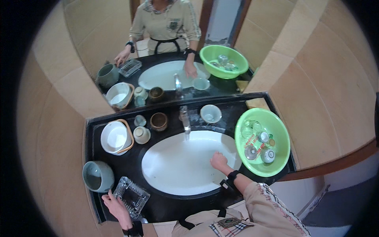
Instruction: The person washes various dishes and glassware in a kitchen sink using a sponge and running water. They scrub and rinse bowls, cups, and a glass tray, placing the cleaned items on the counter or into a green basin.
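Note:
My left hand (116, 206) is at the front left of the black counter, fingers apart. Its fingertips reach the gap between a grey-green ceramic pot (98, 177) and a square clear glass ashtray (132, 198); whether they touch either is hard to tell. Over the right part of a white oval washbasin (177, 166) hangs my right hand (219, 161), its fingers curled downward. Nothing shows in that hand, but the inside of its grip is hidden. Beside it on the right stands a light green plastic basin (278, 161) holding several small glass and ceramic pieces.
Behind the washbasin are a faucet (185, 120), a pale bowl (210, 113) and a brown cup (159, 121). Further left stand a pale cup (141, 135), a small glass (140, 120) and a white handled container (115, 138). A mirror (165, 56) rises behind the counter; tiled walls flank it.

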Action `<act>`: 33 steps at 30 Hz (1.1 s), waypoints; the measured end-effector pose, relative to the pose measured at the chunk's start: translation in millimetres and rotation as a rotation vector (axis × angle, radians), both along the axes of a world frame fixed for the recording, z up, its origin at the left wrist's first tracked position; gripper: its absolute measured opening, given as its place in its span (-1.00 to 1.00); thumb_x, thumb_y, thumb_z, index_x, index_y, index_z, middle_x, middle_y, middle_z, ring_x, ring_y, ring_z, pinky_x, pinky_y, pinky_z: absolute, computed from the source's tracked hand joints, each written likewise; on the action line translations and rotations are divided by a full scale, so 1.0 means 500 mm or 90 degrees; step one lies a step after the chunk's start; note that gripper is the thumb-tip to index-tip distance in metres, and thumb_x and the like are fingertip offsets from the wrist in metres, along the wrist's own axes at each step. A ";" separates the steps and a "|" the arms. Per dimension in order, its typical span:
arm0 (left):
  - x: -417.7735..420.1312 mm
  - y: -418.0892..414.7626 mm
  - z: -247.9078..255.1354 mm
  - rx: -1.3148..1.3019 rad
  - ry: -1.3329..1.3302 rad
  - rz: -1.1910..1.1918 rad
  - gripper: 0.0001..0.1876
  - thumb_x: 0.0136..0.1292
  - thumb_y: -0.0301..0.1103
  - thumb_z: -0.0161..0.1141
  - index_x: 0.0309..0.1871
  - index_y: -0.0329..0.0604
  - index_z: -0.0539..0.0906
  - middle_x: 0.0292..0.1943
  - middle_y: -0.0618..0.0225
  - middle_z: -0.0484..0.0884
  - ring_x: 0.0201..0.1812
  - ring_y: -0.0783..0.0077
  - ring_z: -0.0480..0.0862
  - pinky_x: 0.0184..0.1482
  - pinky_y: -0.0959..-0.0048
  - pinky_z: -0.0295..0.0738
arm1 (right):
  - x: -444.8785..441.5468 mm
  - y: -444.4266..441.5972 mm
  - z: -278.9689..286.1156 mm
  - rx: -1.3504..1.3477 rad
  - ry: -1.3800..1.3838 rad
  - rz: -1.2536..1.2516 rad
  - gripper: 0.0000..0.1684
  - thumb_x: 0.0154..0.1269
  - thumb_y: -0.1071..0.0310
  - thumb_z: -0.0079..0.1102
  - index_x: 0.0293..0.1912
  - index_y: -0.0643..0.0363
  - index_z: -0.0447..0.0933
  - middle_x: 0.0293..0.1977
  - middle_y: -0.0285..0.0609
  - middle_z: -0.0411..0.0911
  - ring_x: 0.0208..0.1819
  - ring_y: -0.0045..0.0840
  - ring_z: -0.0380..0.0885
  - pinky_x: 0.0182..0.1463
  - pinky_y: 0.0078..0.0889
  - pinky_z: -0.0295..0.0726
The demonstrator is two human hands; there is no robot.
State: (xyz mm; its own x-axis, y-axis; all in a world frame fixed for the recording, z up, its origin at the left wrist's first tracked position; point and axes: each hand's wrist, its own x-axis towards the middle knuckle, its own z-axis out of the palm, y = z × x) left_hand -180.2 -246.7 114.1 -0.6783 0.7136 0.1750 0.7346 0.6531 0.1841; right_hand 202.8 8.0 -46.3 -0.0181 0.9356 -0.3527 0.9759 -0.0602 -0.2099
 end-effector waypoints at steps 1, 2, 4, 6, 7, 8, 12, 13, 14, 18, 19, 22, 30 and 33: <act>0.017 0.017 0.008 0.015 0.030 -0.019 -0.54 0.09 -0.61 0.12 0.13 -0.31 0.37 -0.06 0.02 0.31 -0.03 -0.01 0.40 -0.01 0.20 0.37 | 0.021 0.011 -0.030 0.026 -0.036 -0.033 -0.64 0.21 0.22 -0.08 -0.27 0.32 0.56 -0.15 0.11 0.56 -0.18 -0.03 0.58 -0.17 -0.11 0.60; 0.047 0.040 0.023 0.021 0.000 -0.045 -0.54 0.08 -0.61 0.13 0.11 -0.32 0.39 -0.06 0.02 0.31 -0.03 -0.01 0.40 -0.01 0.21 0.37 | 0.037 0.020 -0.057 -0.043 -0.011 -0.001 -0.65 0.20 0.24 -0.06 -0.21 0.34 0.53 -0.13 0.12 0.55 -0.16 -0.02 0.58 -0.15 -0.11 0.60; 0.078 0.078 0.027 0.084 -0.056 -0.160 -0.56 0.03 -0.63 0.17 0.05 -0.31 0.44 -0.08 0.02 0.32 -0.06 0.00 0.40 -0.01 0.23 0.36 | 0.038 0.034 -0.103 -0.180 0.050 0.065 -0.63 0.18 0.30 -0.03 -0.10 0.37 0.46 -0.08 0.14 0.52 -0.12 -0.01 0.57 -0.12 -0.11 0.60; 0.125 0.123 0.019 0.095 -0.142 -0.221 -0.58 -0.01 -0.64 0.18 0.01 -0.30 0.46 -0.06 0.02 0.32 -0.08 -0.01 0.42 -0.01 0.22 0.36 | 0.032 0.023 -0.144 -0.080 0.112 -0.088 -0.58 0.11 0.33 0.05 -0.08 0.44 0.41 -0.15 0.23 0.52 -0.18 0.01 0.58 -0.10 -0.07 0.59; 0.147 0.141 0.023 0.088 -0.171 -0.253 -0.58 -0.01 -0.65 0.18 0.00 -0.30 0.46 -0.06 0.02 0.33 -0.07 -0.01 0.43 -0.01 0.22 0.36 | 0.020 0.020 -0.151 -0.031 0.142 -0.160 -0.54 0.08 0.35 0.08 -0.06 0.48 0.38 -0.19 0.28 0.52 -0.21 0.01 0.59 -0.10 -0.05 0.59; 0.163 0.158 0.011 0.085 -0.161 -0.290 -0.59 -0.01 -0.64 0.19 -0.02 -0.31 0.46 -0.04 0.02 0.34 -0.03 -0.01 0.43 0.01 0.22 0.37 | 0.014 0.019 -0.154 -0.039 0.133 -0.143 -0.58 0.08 0.39 0.07 -0.06 0.42 0.39 -0.19 0.24 0.53 -0.18 0.01 0.58 -0.09 -0.04 0.58; 0.204 0.201 -0.013 0.023 -0.239 -0.372 -0.61 -0.03 -0.62 0.21 -0.04 -0.26 0.50 0.00 0.02 0.36 0.02 -0.02 0.45 0.05 0.22 0.38 | -0.053 0.013 -0.085 -0.028 0.141 -0.076 -0.61 0.07 0.45 0.04 -0.03 0.28 0.40 -0.27 0.18 0.55 -0.16 0.02 0.58 -0.13 0.00 0.56; 0.208 0.211 -0.029 0.023 -0.248 -0.399 -0.60 -0.03 -0.61 0.22 -0.04 -0.25 0.50 0.01 0.01 0.37 0.02 -0.02 0.45 0.06 0.21 0.38 | -0.062 0.020 -0.066 -0.008 0.151 -0.065 -0.61 0.07 0.45 0.04 -0.03 0.26 0.39 -0.31 0.20 0.56 -0.19 0.02 0.58 -0.15 0.00 0.56; 0.212 0.222 -0.045 0.024 -0.258 -0.426 -0.60 -0.04 -0.60 0.23 -0.04 -0.24 0.51 0.02 0.01 0.38 0.02 -0.02 0.46 0.06 0.19 0.38 | -0.066 0.025 -0.050 0.062 0.133 -0.007 -0.59 0.05 0.43 0.07 -0.04 0.27 0.37 -0.36 0.19 0.56 -0.26 0.02 0.58 -0.22 0.00 0.56; 0.238 0.273 -0.083 0.044 -0.214 -0.573 -0.59 -0.05 -0.54 0.25 -0.04 -0.17 0.53 0.11 0.00 0.41 0.15 -0.05 0.41 0.18 0.08 0.30 | -0.122 0.036 0.043 0.199 0.112 0.149 -0.56 0.01 0.38 0.12 -0.06 0.27 0.33 -0.53 0.15 0.54 -0.46 0.01 0.57 -0.42 0.05 0.53; 0.249 0.282 -0.096 0.048 -0.204 -0.600 -0.58 -0.06 -0.53 0.26 -0.03 -0.16 0.54 0.14 0.00 0.40 0.19 -0.06 0.39 0.23 0.05 0.26 | -0.124 0.042 0.069 0.200 0.113 0.166 -0.57 0.02 0.37 0.11 -0.07 0.28 0.32 -0.56 0.13 0.54 -0.49 0.00 0.56 -0.45 0.07 0.52; 0.295 0.344 -0.115 0.060 -0.273 -0.692 -0.52 -0.02 -0.50 0.26 0.06 -0.18 0.48 0.21 0.01 0.36 0.28 -0.07 0.29 0.34 0.04 0.11 | -0.109 0.065 0.062 0.269 0.161 0.147 -0.58 0.05 0.38 0.08 -0.07 0.30 0.29 -0.61 0.06 0.53 -0.50 -0.12 0.59 -0.55 0.01 0.52; 0.376 0.420 -0.179 -0.056 -0.203 -0.629 -0.30 -0.02 -0.43 0.32 0.23 -0.27 0.28 0.30 -0.01 0.25 0.33 -0.01 0.24 0.35 0.08 0.09 | -0.146 0.055 0.068 -0.079 0.758 -0.178 -0.70 0.17 0.42 -0.01 -0.09 0.17 0.22 -0.33 -0.05 0.53 -0.36 -0.38 0.60 -0.35 -0.38 0.61; 0.401 0.457 -0.178 -0.007 -0.212 -0.594 -0.28 -0.01 -0.42 0.29 0.26 -0.30 0.24 0.30 -0.07 0.23 0.33 -0.03 0.23 0.35 0.08 0.09 | -0.151 0.060 0.029 -0.001 0.865 -0.186 -0.69 0.18 0.46 -0.02 -0.07 0.14 0.20 -0.29 -0.07 0.52 -0.30 -0.44 0.56 -0.27 -0.43 0.58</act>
State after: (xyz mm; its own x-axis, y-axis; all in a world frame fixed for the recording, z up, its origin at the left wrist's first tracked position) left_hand 20.0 -18.1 24.9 0.1436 0.9873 0.0676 0.8675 -0.1585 0.4716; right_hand 127.1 38.2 -32.0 -0.1501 0.9645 -0.2172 -0.0387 -0.2253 -0.9735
